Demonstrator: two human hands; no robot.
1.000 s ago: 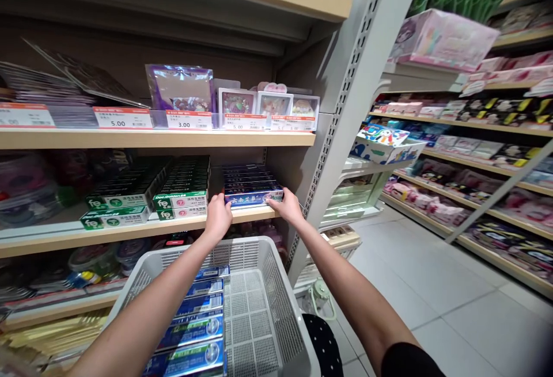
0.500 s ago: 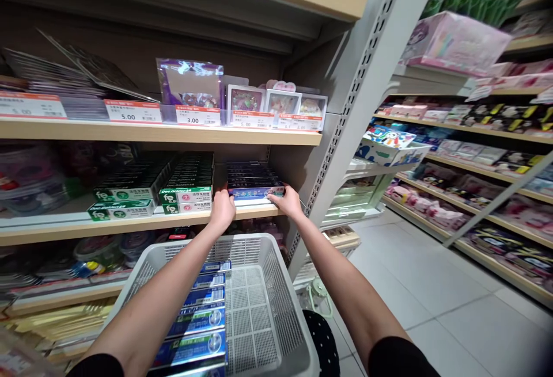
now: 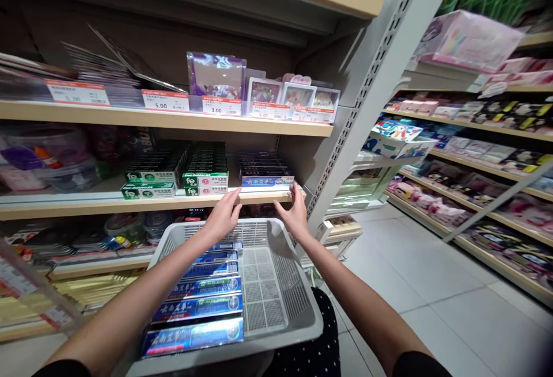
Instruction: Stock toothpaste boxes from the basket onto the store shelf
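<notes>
Row of blue cartons (image 3: 266, 182) already on shelf (image 3: 190, 206), mid-frame; left hand (image 3: 222, 216) and right hand (image 3: 294, 211) loose-fingered, grasping nothing; more blue boxes (image 3: 193, 336) unshelved in basket (image 3: 318, 320), lower centre.

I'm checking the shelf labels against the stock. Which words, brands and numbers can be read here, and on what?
"3.00": price tag below the purple packet
"5.00": next price tag to its left
"Doc.Golden", "fe": right green-and-white carton stack
"fe": left green-and-white carton stack
"云南艾草": blue carton on the shelf; front blue carton in the basket
Other price tags and smaller carton print: too small or blurred to read surely.
</notes>
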